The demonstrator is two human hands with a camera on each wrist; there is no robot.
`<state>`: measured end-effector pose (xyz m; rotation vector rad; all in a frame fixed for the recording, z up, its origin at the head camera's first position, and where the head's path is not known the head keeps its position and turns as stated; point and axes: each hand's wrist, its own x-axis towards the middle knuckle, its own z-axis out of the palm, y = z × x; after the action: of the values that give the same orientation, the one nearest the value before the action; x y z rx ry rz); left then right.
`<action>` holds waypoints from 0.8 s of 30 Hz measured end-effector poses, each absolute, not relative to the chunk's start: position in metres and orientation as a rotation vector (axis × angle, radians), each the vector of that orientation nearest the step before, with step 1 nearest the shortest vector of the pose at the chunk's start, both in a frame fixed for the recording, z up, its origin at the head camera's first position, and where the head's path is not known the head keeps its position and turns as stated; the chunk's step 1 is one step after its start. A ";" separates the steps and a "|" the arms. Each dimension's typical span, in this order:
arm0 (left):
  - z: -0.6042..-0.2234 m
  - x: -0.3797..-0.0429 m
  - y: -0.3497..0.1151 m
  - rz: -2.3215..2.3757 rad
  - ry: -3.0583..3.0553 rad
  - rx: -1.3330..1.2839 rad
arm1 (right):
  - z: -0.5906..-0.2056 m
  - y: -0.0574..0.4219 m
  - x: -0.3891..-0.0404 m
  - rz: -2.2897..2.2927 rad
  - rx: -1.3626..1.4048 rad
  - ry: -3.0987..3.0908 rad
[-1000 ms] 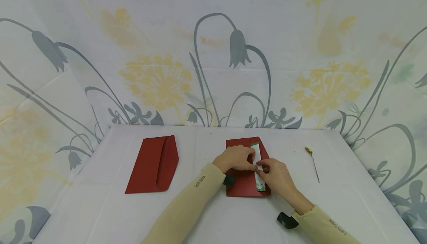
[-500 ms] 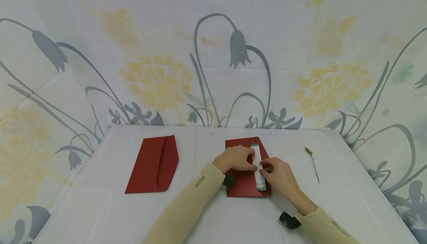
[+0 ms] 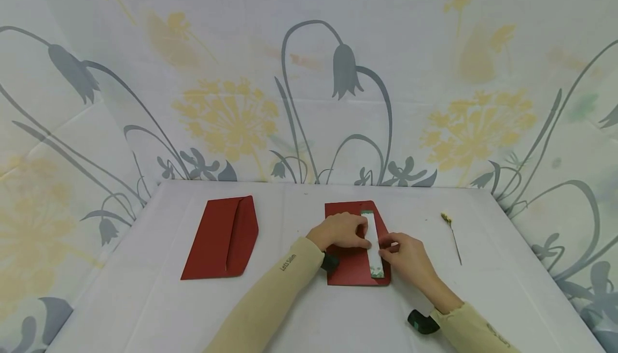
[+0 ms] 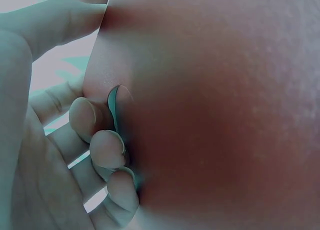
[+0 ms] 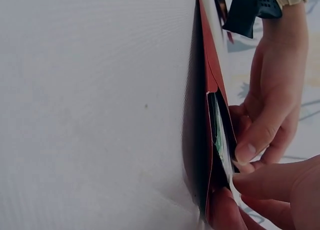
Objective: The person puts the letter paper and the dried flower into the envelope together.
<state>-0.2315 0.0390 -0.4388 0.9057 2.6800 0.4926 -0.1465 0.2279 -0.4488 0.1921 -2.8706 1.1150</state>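
A red envelope stands out at the middle right of the table, its flap side toward the right. From its mouth shows a strip of white card with green leafy print at both ends. My left hand holds the envelope at its mouth; in the left wrist view its fingers are curled at the mouth's edge, the thumb above. My right hand pinches the card's right edge; the right wrist view has its thumb against the card and a finger beneath, inside the flap.
Another red envelope lies on the white table to the left, its flap to the right. A thin stem with a yellow flower head lies at the right. Behind the table hangs a flower-printed cloth.
My right hand has shifted slightly right and toward me along the card's edge, uncovering more of the card. Envelope and card have come slightly nearer. My left hand keeps its hold.
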 end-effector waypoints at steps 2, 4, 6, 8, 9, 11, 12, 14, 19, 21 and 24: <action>-0.439 -0.232 0.039 0.504 2.678 0.902 | -0.449 0.227 -0.147 1.143 0.183 -2.880; -0.439 -0.232 0.038 0.514 2.677 0.899 | -0.449 0.226 -0.147 1.166 0.177 -2.884; -0.438 -0.231 0.037 0.521 2.676 0.898 | -0.450 0.225 -0.147 1.173 0.178 -2.889; -0.437 -0.231 0.037 0.526 2.672 0.896 | -0.450 0.224 -0.147 1.174 0.177 -2.893; -0.437 -0.231 0.037 0.529 2.668 0.896 | -0.450 0.224 -0.147 1.173 0.176 -2.895; -0.436 -0.230 0.037 0.526 2.665 0.894 | -0.450 0.223 -0.147 1.173 0.173 -2.895; -0.436 -0.230 0.037 0.526 2.664 0.893 | -0.450 0.223 -0.147 1.175 0.171 -2.895; -0.435 -0.230 0.037 0.524 2.664 0.893 | -0.450 0.223 -0.147 1.184 0.169 -2.890; -0.436 -0.230 0.038 0.524 2.672 0.903 | -0.451 0.223 -0.148 1.200 0.162 -2.883; -0.436 -0.230 0.038 0.521 2.673 0.902 | -0.452 0.223 -0.148 1.214 0.166 -2.878; -0.435 -0.229 0.038 0.520 2.671 0.902 | -0.454 0.222 -0.148 1.231 0.174 -2.872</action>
<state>-0.2294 0.0376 -0.4347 0.9021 2.6713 0.5204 -0.1483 0.2220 -0.4540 0.1740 -2.8715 1.2309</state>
